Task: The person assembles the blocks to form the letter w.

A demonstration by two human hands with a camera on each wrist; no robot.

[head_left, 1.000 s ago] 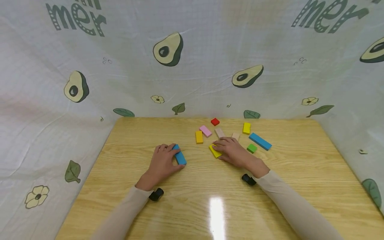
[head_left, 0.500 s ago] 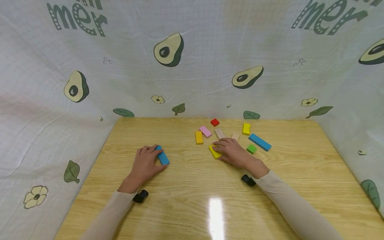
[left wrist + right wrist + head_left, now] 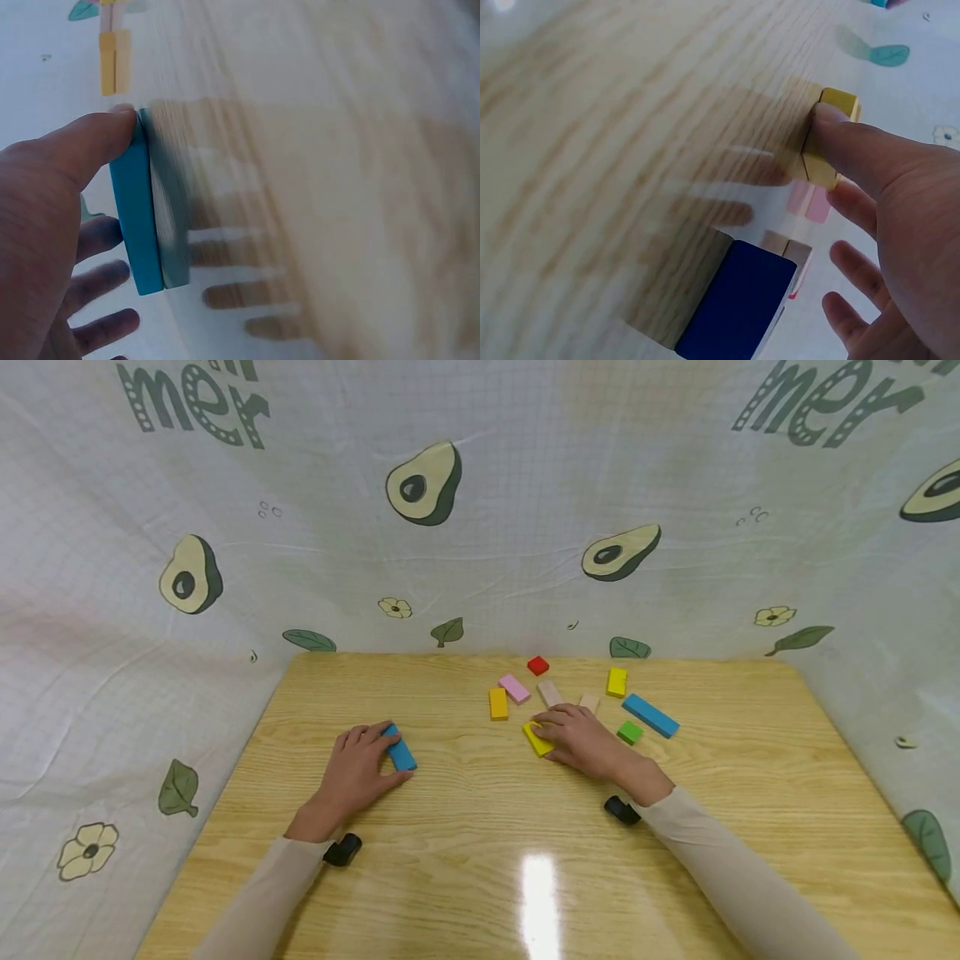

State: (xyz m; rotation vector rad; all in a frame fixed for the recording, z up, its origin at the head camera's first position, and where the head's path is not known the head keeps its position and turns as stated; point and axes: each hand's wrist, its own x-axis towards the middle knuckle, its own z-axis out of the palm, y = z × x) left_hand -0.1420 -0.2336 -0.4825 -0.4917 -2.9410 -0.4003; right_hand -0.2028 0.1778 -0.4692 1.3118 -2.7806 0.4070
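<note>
On the left part of the wooden table, my left hand (image 3: 358,770) holds a blue rectangular block (image 3: 400,749) between thumb and fingers. Seen from the left wrist, the thumb (image 3: 97,142) presses one end of that block (image 3: 136,214) while other fingers lie behind it. The block rests on the tabletop or very close to it. Near the middle, my right hand (image 3: 583,743) pinches a yellow block (image 3: 537,741). In the right wrist view the thumb lies on that yellow block (image 3: 834,112), and the lower fingers are spread apart.
Behind the right hand lie an orange block (image 3: 498,703), a pink one (image 3: 514,688), a red one (image 3: 537,666) and pale wooden ones (image 3: 549,693). To its right are another yellow block (image 3: 617,682), a long blue block (image 3: 651,716) and a green one (image 3: 630,732). Patterned cloth (image 3: 517,527) rises behind.
My left hand has slid left across the table with the blue block, slowing in the last half second. The right hand and its yellow block have stayed in place.
</note>
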